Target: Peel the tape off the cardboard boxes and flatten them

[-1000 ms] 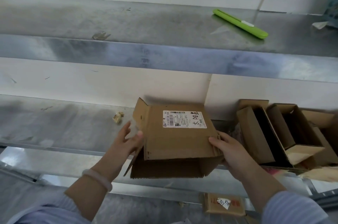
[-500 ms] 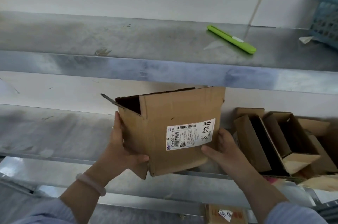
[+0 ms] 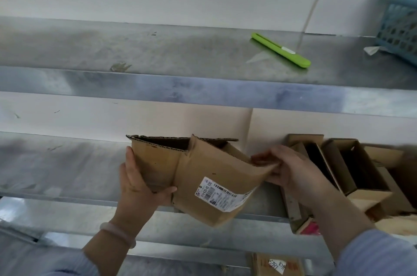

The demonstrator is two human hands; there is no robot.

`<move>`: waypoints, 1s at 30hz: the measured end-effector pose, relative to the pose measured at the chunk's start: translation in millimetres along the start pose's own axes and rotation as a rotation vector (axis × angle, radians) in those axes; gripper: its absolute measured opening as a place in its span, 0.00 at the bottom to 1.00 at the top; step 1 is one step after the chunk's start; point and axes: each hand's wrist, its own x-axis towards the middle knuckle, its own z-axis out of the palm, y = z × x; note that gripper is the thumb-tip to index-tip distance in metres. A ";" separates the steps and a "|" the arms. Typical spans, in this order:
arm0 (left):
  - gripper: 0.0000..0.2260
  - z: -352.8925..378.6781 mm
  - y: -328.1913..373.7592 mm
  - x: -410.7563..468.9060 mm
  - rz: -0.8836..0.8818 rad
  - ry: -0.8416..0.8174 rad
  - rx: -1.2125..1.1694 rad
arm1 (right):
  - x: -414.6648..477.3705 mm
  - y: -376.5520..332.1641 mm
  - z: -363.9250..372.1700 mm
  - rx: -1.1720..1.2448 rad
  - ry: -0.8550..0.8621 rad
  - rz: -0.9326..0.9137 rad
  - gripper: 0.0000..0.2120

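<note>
Brown cardboard box [image 3: 203, 181] is held in the air over the near edge of the steel bench [image 3: 56, 163], tilted, top flaps open, walls skewed out of square. White shipping label [image 3: 223, 194] sits on its near face. Left hand [image 3: 140, 187] grips the left wall, thumb on the near face and the other fingers [image 3: 129, 158] wrapped round the far side. Right hand [image 3: 291, 169] pinches the upper right edge with curled fingers [image 3: 266, 156].

Step, as a judgement: flattening. No tape visible on the faces shown; the underside is hidden, so can't tell if any remains.

Next move likely calls for pushing the two gripped edges toward each other along the creases so the walls fold flat. The bottom flaps need to be free first, or the box will buckle instead of collapsing.

More open boxes [image 3: 352, 169] stand on the bench at right, near the right hand. Green cutter [image 3: 281, 50] lies on the upper shelf [image 3: 158, 50], far right, well apart from both hands. Blue basket [image 3: 401, 27] is at the far right edge.
</note>
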 end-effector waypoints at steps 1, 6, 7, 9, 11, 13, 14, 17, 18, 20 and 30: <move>0.65 -1.3 -1.5 2.4 0.024 0.011 0.018 | -0.4 -8.3 -2.6 -0.116 -0.047 0.029 0.11; 0.59 -3.0 7.6 12.1 0.156 0.058 0.094 | -0.4 -50.6 3.8 -1.061 -0.183 0.031 0.10; 0.59 -2.1 10.4 13.5 0.179 0.064 0.103 | 0.7 -54.7 8.9 -1.200 -0.200 0.019 0.12; 0.56 0.3 16.7 15.6 0.225 0.083 0.120 | 3.7 -56.8 19.4 -1.381 -0.196 0.005 0.14; 0.54 2.2 24.1 17.2 0.251 0.096 0.147 | 8.3 -50.6 26.2 -1.514 -0.188 -0.035 0.14; 0.53 2.6 28.8 19.5 0.252 0.084 0.171 | 12.0 -44.1 28.7 -1.559 -0.162 -0.052 0.13; 0.53 2.6 29.2 20.3 0.243 0.074 0.178 | 13.7 -43.4 28.1 -1.542 -0.151 -0.043 0.12; 0.55 0.2 25.7 22.5 0.179 0.027 0.189 | 19.1 -54.1 19.1 -1.389 -0.079 -0.034 0.10; 0.57 -0.8 23.8 22.8 0.130 0.004 0.184 | 19.7 -60.9 14.8 -1.317 -0.030 -0.061 0.07; 0.62 -2.3 23.0 21.5 0.006 -0.057 0.173 | 19.5 -69.6 5.3 -1.096 0.069 -0.106 0.07; 0.62 10.4 1.9 -0.1 -0.605 -0.516 0.047 | 13.8 40.9 22.4 -0.610 0.184 -0.016 0.43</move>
